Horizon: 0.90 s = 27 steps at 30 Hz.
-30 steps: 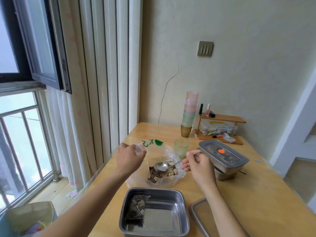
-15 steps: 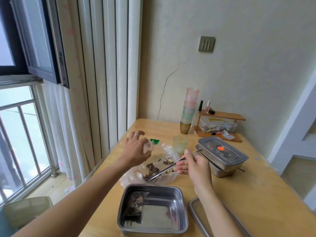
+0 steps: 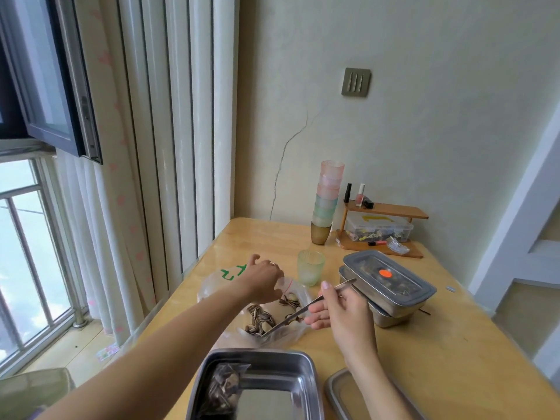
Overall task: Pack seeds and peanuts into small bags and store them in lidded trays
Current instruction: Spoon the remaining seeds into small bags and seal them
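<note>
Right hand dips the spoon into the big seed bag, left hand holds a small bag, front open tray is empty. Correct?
No: the head view shows the open tray is not empty; a filled bag of seeds lies at its left. The rest is right.

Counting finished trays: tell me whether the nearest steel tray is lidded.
Not lidded. The nearest tray shows its bare floor and one small seed bag inside; a lid lies beside it.
</note>
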Available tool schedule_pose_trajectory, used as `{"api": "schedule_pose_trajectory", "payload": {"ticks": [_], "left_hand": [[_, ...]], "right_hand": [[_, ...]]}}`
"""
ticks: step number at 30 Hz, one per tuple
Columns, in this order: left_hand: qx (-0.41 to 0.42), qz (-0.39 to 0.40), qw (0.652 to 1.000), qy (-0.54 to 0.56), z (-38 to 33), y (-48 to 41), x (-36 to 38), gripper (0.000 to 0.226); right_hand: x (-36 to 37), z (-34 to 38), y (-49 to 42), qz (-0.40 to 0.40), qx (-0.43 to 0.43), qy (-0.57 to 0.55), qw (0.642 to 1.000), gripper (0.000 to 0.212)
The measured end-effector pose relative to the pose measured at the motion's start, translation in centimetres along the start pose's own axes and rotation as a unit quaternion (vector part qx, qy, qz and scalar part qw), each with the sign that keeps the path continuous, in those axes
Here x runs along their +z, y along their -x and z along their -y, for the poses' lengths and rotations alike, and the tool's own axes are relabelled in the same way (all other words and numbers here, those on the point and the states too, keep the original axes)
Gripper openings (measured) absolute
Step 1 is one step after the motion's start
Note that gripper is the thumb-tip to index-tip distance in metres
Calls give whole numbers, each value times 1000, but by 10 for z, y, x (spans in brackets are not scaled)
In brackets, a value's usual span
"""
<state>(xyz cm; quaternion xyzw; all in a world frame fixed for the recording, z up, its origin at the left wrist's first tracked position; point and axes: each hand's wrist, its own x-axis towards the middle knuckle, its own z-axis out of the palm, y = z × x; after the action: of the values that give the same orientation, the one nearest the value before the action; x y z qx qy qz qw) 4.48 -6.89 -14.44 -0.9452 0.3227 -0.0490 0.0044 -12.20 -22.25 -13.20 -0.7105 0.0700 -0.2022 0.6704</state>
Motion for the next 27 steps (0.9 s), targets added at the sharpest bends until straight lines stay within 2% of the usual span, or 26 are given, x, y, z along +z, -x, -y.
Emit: {"api": "schedule_pose_trajectory", "payload": {"ticks": [5,16,22,27], "left_hand": [[-7,-94,995,21,8,7,-13,29],[17,-177,984,23,0,36,-51,25],[-13,-181,983,-6,-5,46,-62,22],[-25,-174,984,-25,-3,52,-56,23]], "right_hand": [[-7,-11,-7,-11,10,-4,1000,29],[-4,-16,-1,-31,-5,15,999,24],[-7,-15,12,-59,-30,43,997,24],[-4,-12,22,-100,-83,99,987,23]]}}
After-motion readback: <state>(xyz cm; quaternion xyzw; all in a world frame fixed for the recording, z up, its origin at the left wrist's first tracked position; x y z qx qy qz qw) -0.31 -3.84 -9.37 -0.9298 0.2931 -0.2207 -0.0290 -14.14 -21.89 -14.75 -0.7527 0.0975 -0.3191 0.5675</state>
